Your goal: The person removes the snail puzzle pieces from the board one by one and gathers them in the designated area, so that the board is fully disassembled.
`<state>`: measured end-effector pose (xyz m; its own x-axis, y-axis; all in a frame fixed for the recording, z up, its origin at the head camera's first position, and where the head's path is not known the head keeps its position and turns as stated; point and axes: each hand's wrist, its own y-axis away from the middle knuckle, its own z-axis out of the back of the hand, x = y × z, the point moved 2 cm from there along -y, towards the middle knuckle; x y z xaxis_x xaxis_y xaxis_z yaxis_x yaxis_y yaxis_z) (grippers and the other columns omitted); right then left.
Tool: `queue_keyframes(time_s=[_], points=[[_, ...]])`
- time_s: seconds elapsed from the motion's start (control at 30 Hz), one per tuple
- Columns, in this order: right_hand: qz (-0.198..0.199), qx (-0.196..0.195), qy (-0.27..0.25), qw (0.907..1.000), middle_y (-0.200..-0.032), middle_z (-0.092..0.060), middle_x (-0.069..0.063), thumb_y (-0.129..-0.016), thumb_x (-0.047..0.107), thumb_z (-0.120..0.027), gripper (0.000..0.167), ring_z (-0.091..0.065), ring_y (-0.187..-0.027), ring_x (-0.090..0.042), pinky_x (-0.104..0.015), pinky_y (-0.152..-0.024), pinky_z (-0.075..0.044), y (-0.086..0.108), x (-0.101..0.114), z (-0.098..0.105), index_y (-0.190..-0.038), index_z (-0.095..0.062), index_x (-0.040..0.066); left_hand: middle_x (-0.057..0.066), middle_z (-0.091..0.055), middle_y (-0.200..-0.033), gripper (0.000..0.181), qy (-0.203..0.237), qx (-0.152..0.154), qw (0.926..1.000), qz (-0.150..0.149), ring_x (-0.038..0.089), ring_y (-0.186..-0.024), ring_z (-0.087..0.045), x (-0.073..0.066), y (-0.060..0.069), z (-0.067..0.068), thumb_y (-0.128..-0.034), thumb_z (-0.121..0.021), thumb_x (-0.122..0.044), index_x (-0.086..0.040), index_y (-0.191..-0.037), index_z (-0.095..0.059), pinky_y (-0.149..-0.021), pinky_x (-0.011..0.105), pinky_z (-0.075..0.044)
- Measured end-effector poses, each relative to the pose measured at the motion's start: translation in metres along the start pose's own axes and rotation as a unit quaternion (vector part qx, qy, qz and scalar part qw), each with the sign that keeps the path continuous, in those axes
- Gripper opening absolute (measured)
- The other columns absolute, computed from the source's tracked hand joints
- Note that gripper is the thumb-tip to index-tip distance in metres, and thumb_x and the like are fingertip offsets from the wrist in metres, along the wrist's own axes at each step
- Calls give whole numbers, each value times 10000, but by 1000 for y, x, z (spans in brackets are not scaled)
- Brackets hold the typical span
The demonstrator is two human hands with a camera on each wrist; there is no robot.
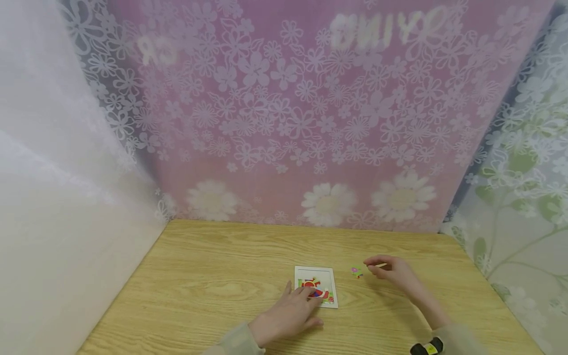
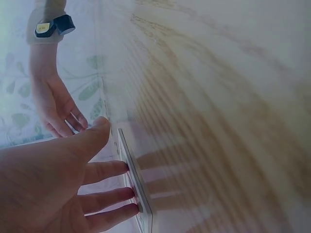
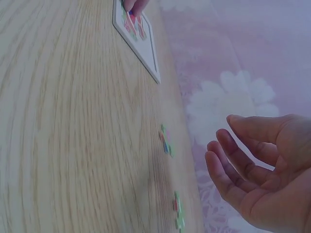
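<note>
A white-framed jigsaw puzzle board (image 1: 314, 270) lies flat on the table, partly filled with red, green and blue pieces. The fingertips of my left hand (image 1: 290, 311) rest on those pieces; in the left wrist view the fingers (image 2: 109, 200) are nearly straight against the board. To the right of the board lies a small loose puzzle piece (image 1: 357, 271), green and pink. My right hand (image 1: 397, 272) hovers just beside it, fingers loosely bent, holding nothing. In the right wrist view, another loose puzzle piece (image 3: 178, 213) lies below the right palm's level, apart from the first piece (image 3: 165, 141).
The wood-grain table (image 1: 213, 276) meets a pink flowered curtain (image 1: 284, 123) at its back edge. Pale sheeting (image 1: 66, 197) stands on the left, and a leaf-patterned curtain (image 1: 523, 222) on the right. A black strap with a yellow label (image 1: 428, 348) is on the right wrist.
</note>
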<state>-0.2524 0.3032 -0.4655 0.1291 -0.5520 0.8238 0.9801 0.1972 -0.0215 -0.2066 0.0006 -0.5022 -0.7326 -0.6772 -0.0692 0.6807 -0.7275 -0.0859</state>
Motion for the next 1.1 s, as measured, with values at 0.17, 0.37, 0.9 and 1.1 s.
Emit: queue_keyframes(time_s=[0.17,0.37,0.9,1.1], points=[[145,126,-123,9997,-1265,-666,-222,-1011,221,-642,359,-697,-1028,-344,-432,-845,-587,-5,5,-10,-1285,-658,-11,37,-567,-1431,538,-55,-87,9999,-19,228,-1311,-549,1,2,0,-989,-549,-551,-206,-1398,-608,-1072,627,-408],[217,265,-335,9989,-1265,-668,-231,-1015,237,-636,381,-696,-1040,-365,-427,-867,-584,-12,9,-24,-1299,-653,-15,54,-548,-1459,587,-75,-164,9998,49,253,-1336,-529,2,6,0,-991,-537,-562,-189,-1443,-565,-1074,626,-407],[477,640,-704,9943,-1238,-679,-243,-1027,188,-611,367,-684,-1092,-397,-412,-887,-583,-31,21,-65,-1271,-648,-83,105,-410,-1587,667,-109,81,9992,373,301,-1433,-431,12,21,0,-989,-483,-606,-192,-1511,-493,-1107,621,-369],[523,690,-265,9959,-1212,-706,-186,-1019,228,-628,347,-708,-1054,-295,-327,-844,-590,-38,26,-77,-1242,-690,-30,110,-401,-1592,673,-105,94,9989,437,294,-1436,-426,13,21,1,-980,-496,-611,-194,-1509,-496,-1104,626,-370]])
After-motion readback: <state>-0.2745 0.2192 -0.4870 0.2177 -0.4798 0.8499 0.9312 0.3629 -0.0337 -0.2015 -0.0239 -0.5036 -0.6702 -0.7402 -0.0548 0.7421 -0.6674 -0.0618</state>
